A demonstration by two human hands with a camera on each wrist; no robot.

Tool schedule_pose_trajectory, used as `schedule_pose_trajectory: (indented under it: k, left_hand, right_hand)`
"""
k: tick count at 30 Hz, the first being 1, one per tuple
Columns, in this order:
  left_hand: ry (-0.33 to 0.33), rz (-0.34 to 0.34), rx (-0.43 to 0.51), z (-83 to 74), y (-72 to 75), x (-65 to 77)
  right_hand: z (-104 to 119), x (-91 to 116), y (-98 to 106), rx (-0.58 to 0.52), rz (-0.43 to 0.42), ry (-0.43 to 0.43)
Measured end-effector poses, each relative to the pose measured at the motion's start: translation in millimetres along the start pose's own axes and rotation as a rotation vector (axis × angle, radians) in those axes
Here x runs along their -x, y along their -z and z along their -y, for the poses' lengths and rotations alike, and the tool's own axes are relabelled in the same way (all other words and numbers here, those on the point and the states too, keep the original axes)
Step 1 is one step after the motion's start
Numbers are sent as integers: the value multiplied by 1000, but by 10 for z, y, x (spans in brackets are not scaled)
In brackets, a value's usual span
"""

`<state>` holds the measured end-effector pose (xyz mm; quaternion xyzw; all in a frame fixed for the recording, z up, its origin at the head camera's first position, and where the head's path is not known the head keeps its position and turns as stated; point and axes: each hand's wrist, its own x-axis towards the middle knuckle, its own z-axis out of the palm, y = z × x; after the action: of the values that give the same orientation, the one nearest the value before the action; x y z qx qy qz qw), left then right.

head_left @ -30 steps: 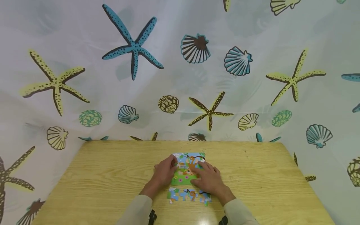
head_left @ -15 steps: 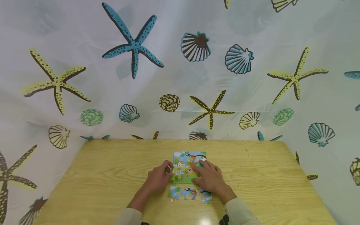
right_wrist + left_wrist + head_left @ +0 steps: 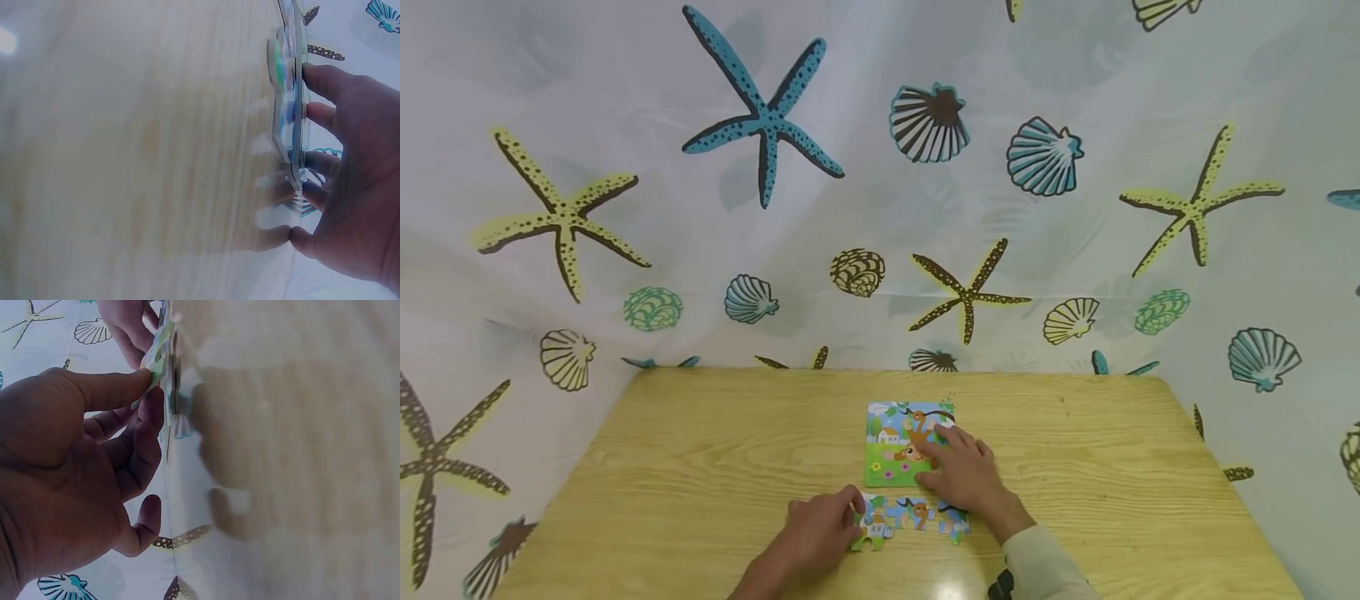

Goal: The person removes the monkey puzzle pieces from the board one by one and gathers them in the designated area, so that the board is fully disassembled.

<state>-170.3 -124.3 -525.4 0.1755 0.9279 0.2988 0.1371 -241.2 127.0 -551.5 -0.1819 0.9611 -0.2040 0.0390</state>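
Monkey jigsaw (image 3: 891,454): square, flat on the wood-grain counter (image 3: 722,458); its right part is covered by the right hand.

Right hand (image 3: 967,471): over the jigsaw's right side, fingers spread, grip released, fingertips resting on the picture; sleeve (image 3: 1047,567) cut off by the lower edge.

Left hand (image 3: 820,529): to the near left of the jigsaw; grip pinching a house piece (image 3: 873,528) between thumb and forefinger, its left edge hidden by the fingers.

Leaf piece (image 3: 877,502): just nearside of the jigsaw's left corner, partly covered; whether the house piece touches it cannot be told.

Monkey-tail piece (image 3: 916,513): nearside of the jigsaw's middle.

Branch piece (image 3: 954,523): nearside of the jigsaw's right corner, upper edge obscured by the right hand.

Seashell-and-starfish cloth (image 3: 880,200): beyond the jigsaw, cut off above. Wrist views: pieces edge-on, blurred.
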Motion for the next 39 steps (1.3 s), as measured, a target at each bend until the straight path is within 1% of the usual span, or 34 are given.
schedule_pose_trajectory:
  k: [3,8,13,16,18,20,26,29,32,36,39]
  left_hand:
    - [19,16,-25,-12,-41,28]
    - [63,1,-68,-53,-84,25]
    - [33,-38,-138,-75,-115,29]
    - [26,-62,-141,-74,-135,-8]
    - [23,-76,-138,-71,-135,-72]
    - [12,-93,-132,-70,-118,-165]
    - [-56,-165,-169,-92,-16,-532]
    - [-63,-176,-183,-99,20,-693]
    - [-50,-153,-202,-97,48,-833]
    - [-16,-98,-241,-90,74,-991]
    - [3,-65,-253,-107,57,-1101]
  right_hand:
    - [-16,-4,-5,0,-9,0]
    - [-49,-10,-2,16,-20,1]
    - [-50,12,21,-2,-20,3]
    - [-50,14,21,-1,-19,1]
    - [-45,9,22,4,-20,-2]
    - [-42,5,21,8,-23,-2]
    - [-46,-11,-5,-6,-40,-10]
    - [-49,-23,-30,-27,-47,-19]
    - [-41,-26,-39,-56,-49,-26]
    - [-22,-20,-16,-108,-53,-27]
    - [-49,-3,26,-136,-62,-31]
